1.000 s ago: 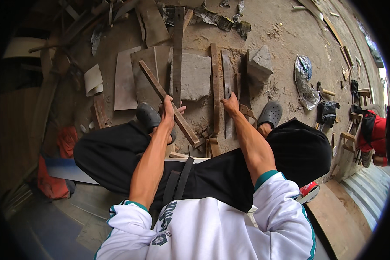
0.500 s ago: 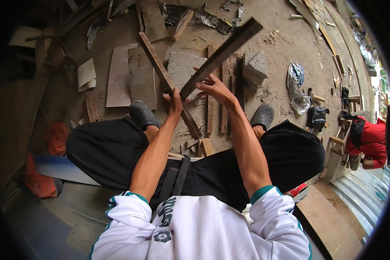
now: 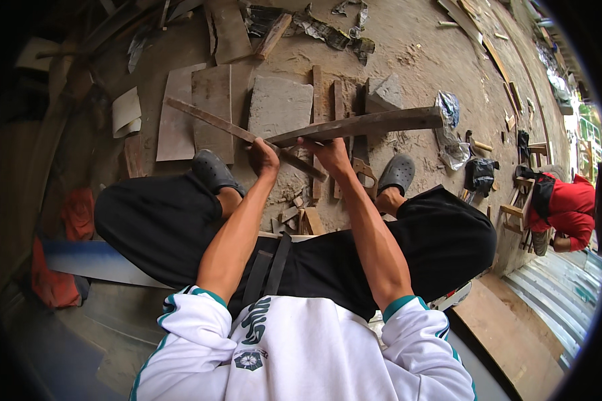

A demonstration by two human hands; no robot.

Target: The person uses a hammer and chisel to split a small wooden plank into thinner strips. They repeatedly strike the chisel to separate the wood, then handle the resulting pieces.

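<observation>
My left hand is closed around a narrow wooden strip, which slants from upper left to lower right above the ground. The near end of a thicker wooden plank meets the strip at that hand. My right hand grips this plank from below, its fingers partly hidden under the wood. The plank points to the right, almost level across the view. Beneath the two pieces lies a flat grey concrete slab. A handsaw rests beside my right wrist, mostly covered by the plank and arm.
Flat boards lie left of the slab, and a rough concrete block sits on its right. Wood offcuts are between my legs. A hammer and a black bag lie at right. Farther right, a person in red bends over.
The thicker plank has swung down to the right, from steep to nearly level. The strip has also tilted flatter. My right hand's spread fingers have closed on the plank. The saw handle has come into view.
</observation>
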